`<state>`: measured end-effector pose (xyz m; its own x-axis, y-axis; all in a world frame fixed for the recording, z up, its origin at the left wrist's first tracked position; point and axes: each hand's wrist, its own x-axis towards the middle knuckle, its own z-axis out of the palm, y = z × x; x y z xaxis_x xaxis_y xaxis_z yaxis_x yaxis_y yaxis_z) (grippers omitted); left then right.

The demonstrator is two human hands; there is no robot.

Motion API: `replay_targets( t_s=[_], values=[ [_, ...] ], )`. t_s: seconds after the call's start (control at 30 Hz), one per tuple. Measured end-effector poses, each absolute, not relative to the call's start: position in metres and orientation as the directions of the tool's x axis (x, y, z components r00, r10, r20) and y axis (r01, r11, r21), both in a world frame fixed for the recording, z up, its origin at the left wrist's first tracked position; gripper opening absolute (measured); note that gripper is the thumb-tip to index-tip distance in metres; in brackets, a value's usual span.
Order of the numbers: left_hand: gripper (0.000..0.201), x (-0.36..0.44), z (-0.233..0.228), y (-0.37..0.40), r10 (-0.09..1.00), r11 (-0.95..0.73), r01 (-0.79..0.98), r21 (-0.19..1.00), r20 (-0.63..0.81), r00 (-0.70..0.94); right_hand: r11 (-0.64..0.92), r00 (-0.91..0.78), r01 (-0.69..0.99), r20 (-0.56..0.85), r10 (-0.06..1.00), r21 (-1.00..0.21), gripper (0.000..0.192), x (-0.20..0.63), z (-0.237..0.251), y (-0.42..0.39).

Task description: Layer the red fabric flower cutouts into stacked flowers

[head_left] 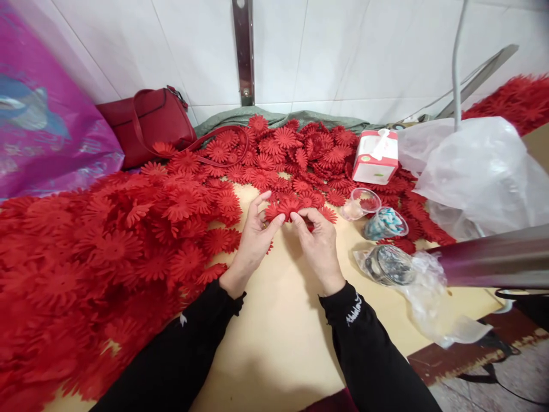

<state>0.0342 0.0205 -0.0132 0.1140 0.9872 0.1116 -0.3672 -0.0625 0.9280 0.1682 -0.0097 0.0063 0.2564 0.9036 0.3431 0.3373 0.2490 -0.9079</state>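
Note:
Between my two hands, above the middle of the tabletop [274, 320], is a red artificial flower [288, 209] with narrow petals. My left hand [256, 233] pinches its left side between thumb and fingers. On the opposite side, my right hand [318, 240] grips the edge with thumb and forefinger. A big heap of loose red flower pieces [115, 246] spreads out to the left of my left hand. More of these red flowers [295, 149] lie just beyond both hands. Whether the held flower has one layer or more, I cannot tell.
At right stand a tissue box [376, 160], a clear cup [359, 205], a cup of blue-and-white pieces [386, 224] and a dark round container in plastic [391, 264]. A shiny cylinder [493, 257] juts in. Back left are a red handbag [158, 123] and a purple bag [47, 114].

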Motion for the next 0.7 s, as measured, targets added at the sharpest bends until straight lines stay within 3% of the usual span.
replay_targets(
  t_s=[0.07,0.3,0.47,0.63,0.7],
  values=[
    [0.058,0.033,-0.011,0.019,0.981,-0.123,-0.321,0.939,0.163,0.102,0.29,0.223,0.412,0.404,0.887,-0.864,0.021,0.168,0.004,-0.009],
    [0.016,0.032,-0.003,0.02,0.964,-0.149,-0.225,0.963,0.192,0.184,0.335,0.173,0.578,0.513,0.841,-0.744,0.017,0.168,0.0,-0.008],
    [0.025,0.031,-0.007,0.021,0.976,-0.126,-0.256,0.959,0.166,0.141,0.344,0.255,0.428,0.477,0.841,-0.836,0.036,0.166,0.004,-0.011],
    [0.024,0.032,-0.013,0.023,0.975,-0.098,-0.308,0.946,0.153,0.16,0.347,0.239,0.278,0.414,0.878,-0.896,0.01,0.163,0.006,-0.011],
    [0.022,0.034,-0.016,0.023,0.968,-0.05,-0.366,0.929,0.134,0.21,0.307,0.282,0.245,0.37,0.885,-0.92,0.012,0.166,0.003,-0.008]
  ],
)
